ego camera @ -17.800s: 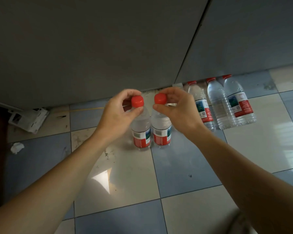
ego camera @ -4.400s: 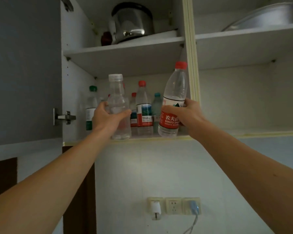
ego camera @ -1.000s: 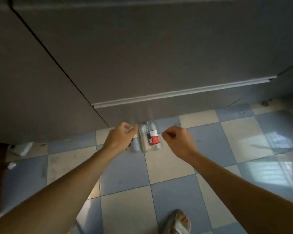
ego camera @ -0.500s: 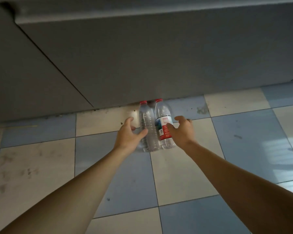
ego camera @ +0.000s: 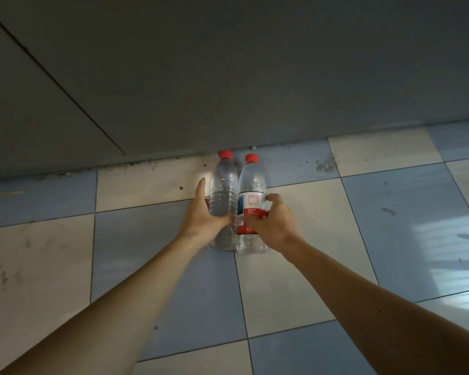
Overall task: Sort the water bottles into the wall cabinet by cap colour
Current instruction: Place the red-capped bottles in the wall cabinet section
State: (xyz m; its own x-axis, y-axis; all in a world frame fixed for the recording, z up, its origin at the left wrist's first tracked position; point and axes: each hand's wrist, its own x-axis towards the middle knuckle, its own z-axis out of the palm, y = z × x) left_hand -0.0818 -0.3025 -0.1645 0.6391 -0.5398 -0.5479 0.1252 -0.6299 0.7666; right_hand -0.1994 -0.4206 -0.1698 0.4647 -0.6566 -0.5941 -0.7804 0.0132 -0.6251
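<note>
Two red-capped water bottles stand touching on the tiled floor (ego camera: 295,288) by the wall, the left hand (ego camera: 204,219) wrapping the bare bottle (ego camera: 222,190), the right hand (ego camera: 271,223) the labelled bottle (ego camera: 252,190); thin, probably slick plastic, best held mid-body.

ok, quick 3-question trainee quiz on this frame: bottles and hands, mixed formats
1. True or false: both bottles on the floor have red caps.
2. Multiple choice: which bottle shows a red-and-white label facing the camera? A) the one at the left hand B) the one at the right hand C) neither
3. Short answer: are the bottles standing or lying down?

Key
1. True: the left bottle and the right bottle each carry a red cap.
2. B: the right hand curls round the labelled bottle; the left hand is on the one showing clear ribbed plastic.
3. Standing, side by side on the tiled floor, near the grey wall.
</note>
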